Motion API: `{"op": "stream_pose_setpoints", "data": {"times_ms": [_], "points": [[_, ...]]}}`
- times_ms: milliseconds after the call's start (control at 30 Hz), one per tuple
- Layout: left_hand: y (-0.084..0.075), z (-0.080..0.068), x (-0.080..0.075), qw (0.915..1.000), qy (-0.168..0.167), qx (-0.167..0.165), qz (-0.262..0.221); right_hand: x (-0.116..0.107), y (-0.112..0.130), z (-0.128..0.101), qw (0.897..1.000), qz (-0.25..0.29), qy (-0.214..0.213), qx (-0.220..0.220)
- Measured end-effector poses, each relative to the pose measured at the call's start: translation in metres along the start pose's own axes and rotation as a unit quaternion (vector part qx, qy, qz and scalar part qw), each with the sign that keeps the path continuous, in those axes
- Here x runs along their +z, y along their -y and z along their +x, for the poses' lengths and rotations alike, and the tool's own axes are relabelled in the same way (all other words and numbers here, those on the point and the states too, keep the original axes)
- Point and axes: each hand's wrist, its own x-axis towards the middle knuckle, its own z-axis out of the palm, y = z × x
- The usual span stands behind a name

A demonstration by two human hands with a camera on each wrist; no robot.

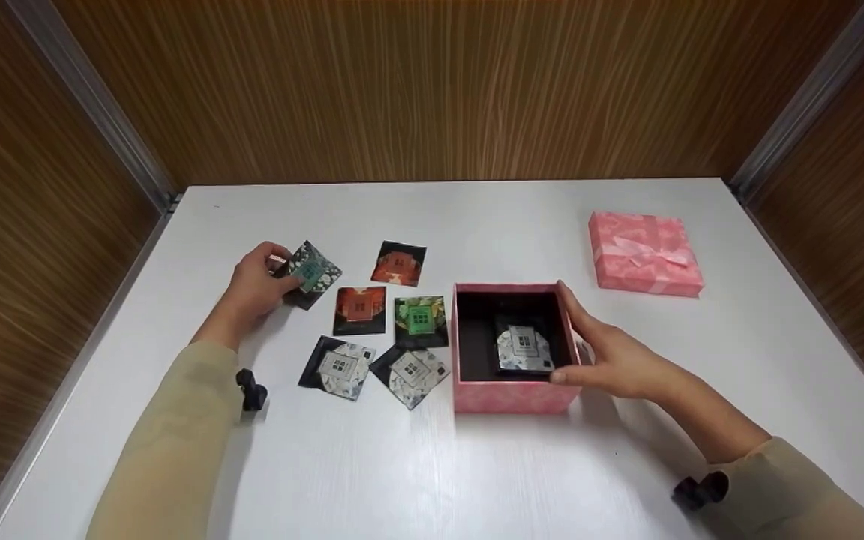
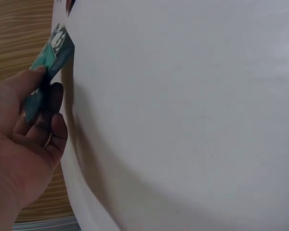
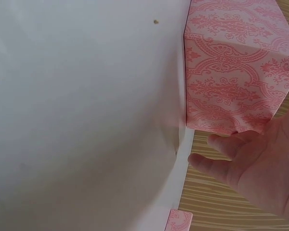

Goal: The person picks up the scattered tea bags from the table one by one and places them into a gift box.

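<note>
My left hand [image 1: 258,283] pinches a square sachet [image 1: 313,271] with a green label and a dark floral print. In the left wrist view the thumb presses on the face of this green-labelled sachet [image 2: 47,60], with the fingers curled behind it. An open pink box [image 1: 511,397] with a dark inside stands right of centre. Inside lies a black-and-white sachet [image 1: 523,346]. My right hand [image 1: 612,356] holds the box by its right side, thumb at the near corner of the rim, a finger at the far corner. Its patterned wall [image 3: 231,82] shows in the right wrist view.
Between left hand and box lie two orange sachets [image 1: 399,263], a green-and-yellow sachet [image 1: 421,320] and two black-and-white sachets [image 1: 339,367]. The pink lid [image 1: 646,253] with a ribbon bow rests at the back right. Wood-grain panels [image 1: 432,90] enclose the white table [image 1: 372,465].
</note>
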Motion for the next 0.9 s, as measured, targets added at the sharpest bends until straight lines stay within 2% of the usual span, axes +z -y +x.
{"op": "stream_pose_setpoints", "data": {"times_ms": [100, 400, 533, 633, 733, 900], "points": [[-0.004, -0.002, -0.002, 0.9998, 0.012, -0.003, -0.016, 0.0, 0.0, 0.0, 1.0, 0.0, 0.002, 0.004], [-0.015, -0.004, -0.007, 0.9984, 0.039, 0.038, 0.018, -0.001, 0.001, 0.001, 1.0, -0.005, 0.006, 0.011], [-0.021, -0.004, -0.005, 0.9964, 0.023, 0.073, 0.036, 0.0, 0.0, 0.001, 1.0, -0.002, 0.006, 0.007], [-0.029, -0.005, -0.002, 0.9956, 0.006, 0.086, 0.038, 0.0, -0.001, 0.0, 1.0, -0.001, 0.006, 0.004], [-0.039, -0.008, 0.002, 0.9953, -0.007, 0.091, 0.033, 0.0, -0.001, 0.0, 1.0, -0.003, 0.005, 0.001], [-0.061, -0.014, 0.011, 0.9924, -0.017, 0.118, 0.031, 0.0, -0.001, 0.0, 1.0, 0.001, 0.005, 0.0]]}}
